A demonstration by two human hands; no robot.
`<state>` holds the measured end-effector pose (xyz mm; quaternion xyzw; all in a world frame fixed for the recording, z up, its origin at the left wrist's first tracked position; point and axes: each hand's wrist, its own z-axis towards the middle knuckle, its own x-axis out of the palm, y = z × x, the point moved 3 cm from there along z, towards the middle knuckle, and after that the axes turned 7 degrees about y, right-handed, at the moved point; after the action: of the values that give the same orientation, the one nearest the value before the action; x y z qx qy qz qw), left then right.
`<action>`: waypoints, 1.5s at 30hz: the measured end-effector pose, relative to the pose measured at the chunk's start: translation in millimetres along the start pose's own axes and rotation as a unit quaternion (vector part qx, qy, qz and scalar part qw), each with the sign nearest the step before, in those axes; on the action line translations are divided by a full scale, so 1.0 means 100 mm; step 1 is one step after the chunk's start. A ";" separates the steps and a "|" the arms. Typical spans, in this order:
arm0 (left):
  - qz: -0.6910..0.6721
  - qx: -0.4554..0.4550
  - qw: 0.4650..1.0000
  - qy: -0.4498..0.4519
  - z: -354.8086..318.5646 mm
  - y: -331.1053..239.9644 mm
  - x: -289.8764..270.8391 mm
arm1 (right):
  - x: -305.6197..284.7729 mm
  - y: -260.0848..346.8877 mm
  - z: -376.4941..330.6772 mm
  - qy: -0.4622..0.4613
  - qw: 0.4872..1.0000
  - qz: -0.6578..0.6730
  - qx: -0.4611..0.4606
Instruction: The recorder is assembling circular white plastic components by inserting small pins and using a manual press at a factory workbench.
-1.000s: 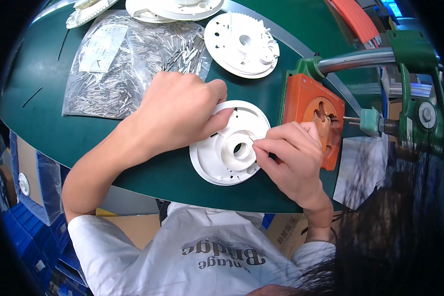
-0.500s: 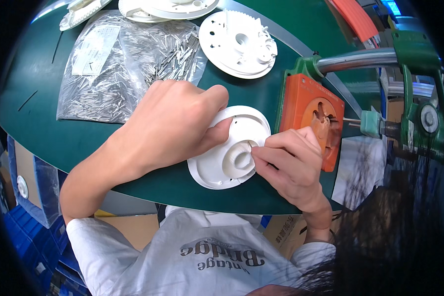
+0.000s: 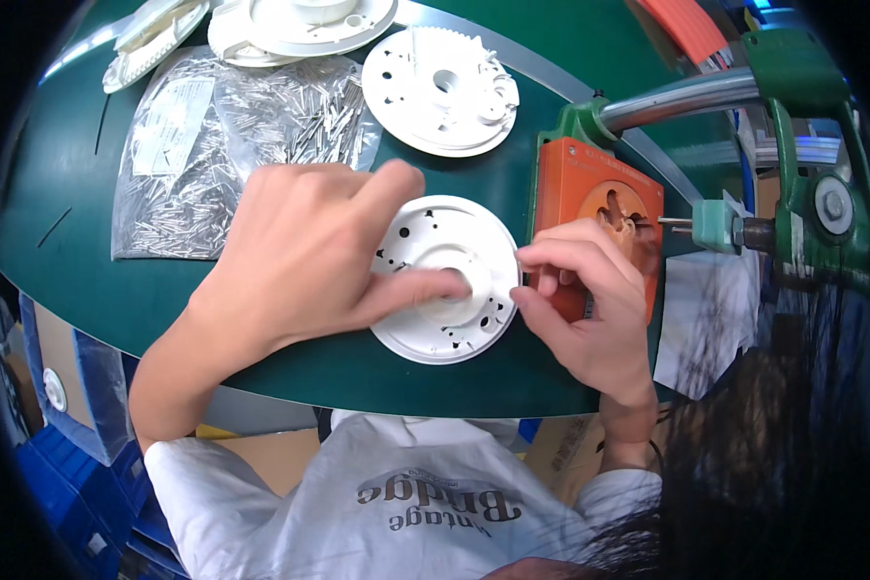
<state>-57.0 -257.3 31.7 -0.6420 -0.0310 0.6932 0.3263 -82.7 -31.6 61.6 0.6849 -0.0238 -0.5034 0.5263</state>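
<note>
A round white plastic disc with a raised centre hub and several small dark holes is tilted up slightly over the green table. My left hand grips it from the left, its thumb lying across the hub and its other fingers out of sight by the far-left edge. At the disc's right rim is my right hand, thumb and forefinger parted, tips at or just beside the rim. Nothing shows between them. Past my left hand lies a clear plastic bag full of thin metal pins.
Another white disc with moulded parts lies beyond the bag, and more white plastic parts sit at the far left. An orange fixture block and a green hand press stand on the right, beside a white paper sheet.
The disc has turned over or round, so a face with several holes now shows. My right fingers have moved from its hub out to the rim and parted; my left thumb has moved onto the hub.
</note>
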 end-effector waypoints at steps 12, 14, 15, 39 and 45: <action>-0.019 0.131 0.991 -0.014 0.13 -0.35 -0.02 | -0.04 0.18 -0.69 -0.068 0.983 -0.115 -0.124; -0.022 0.120 0.991 -0.059 0.16 -0.46 0.03 | 0.00 0.08 -0.74 -0.124 0.973 -0.123 -0.154; -0.009 0.109 0.990 -0.090 0.16 -0.54 0.08 | 0.01 0.04 -0.78 -0.153 0.966 -0.124 -0.167; 0.028 0.017 0.999 0.040 1.22 -1.10 0.50 | -0.54 -0.73 -1.19 -0.274 0.926 -0.237 -0.110; 0.037 0.072 0.996 0.033 1.16 -0.99 0.53 | -1.07 -0.60 -1.16 -0.335 0.910 -0.218 -0.109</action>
<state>-120.0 -109.5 51.3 -0.6399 0.0536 0.6838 0.3466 -82.4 136.6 80.7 0.4023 0.0063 -0.8049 0.4362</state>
